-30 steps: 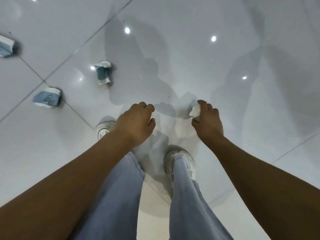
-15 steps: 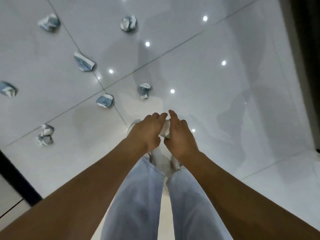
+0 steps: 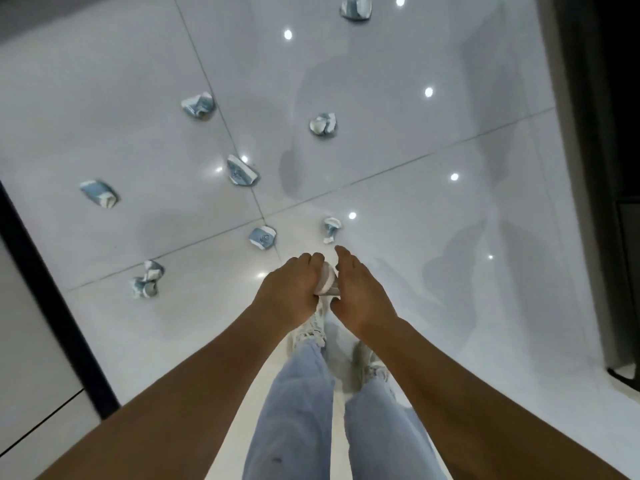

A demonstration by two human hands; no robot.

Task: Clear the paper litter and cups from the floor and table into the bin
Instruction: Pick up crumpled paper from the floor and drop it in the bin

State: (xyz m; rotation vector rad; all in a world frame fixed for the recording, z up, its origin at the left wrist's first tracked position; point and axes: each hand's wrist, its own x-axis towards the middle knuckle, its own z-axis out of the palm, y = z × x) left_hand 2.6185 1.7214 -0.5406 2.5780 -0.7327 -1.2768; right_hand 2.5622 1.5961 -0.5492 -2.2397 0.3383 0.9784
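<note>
Since half a second ago the view has tilted up, so more crushed cups show on the floor, while both hands stay pressed together in front of the legs. Nearest are pale blue jeans [image 3: 298,410] and white trainers [image 3: 310,332] on the glossy white tiled floor [image 3: 433,220]. Above them the left hand [image 3: 287,292] and right hand [image 3: 360,296] meet around a small white crumpled cup [image 3: 325,282]. The left fingers [image 3: 308,263] curl over it from one side; the right fingers [image 3: 346,258] lie fairly straight against its other side, thumb underneath, so the cup is squeezed between the two hands.

Just beyond the fingertips lies a twisted white-and-blue cup [image 3: 331,229], and slightly to their left a blue cup with a round logo [image 3: 262,237]; the mark is too small to read. Further left of the fingers sits a pair of crushed cups [image 3: 147,279] touching each other. Well beyond, a flattened cup [image 3: 241,171] lies beside the tile joint, with another blue cup [image 3: 99,193] far out to the left. Farther still are a crumpled cup [image 3: 198,105] left of the joint and one [image 3: 323,124] straight ahead of the fingers. At the top edge, farthest away, one more cup [image 3: 355,8] is partly cut off. No writing is legible on any of them. A dark strip [image 3: 52,299] runs along the left, a dark frame [image 3: 588,168] along the right.
</note>
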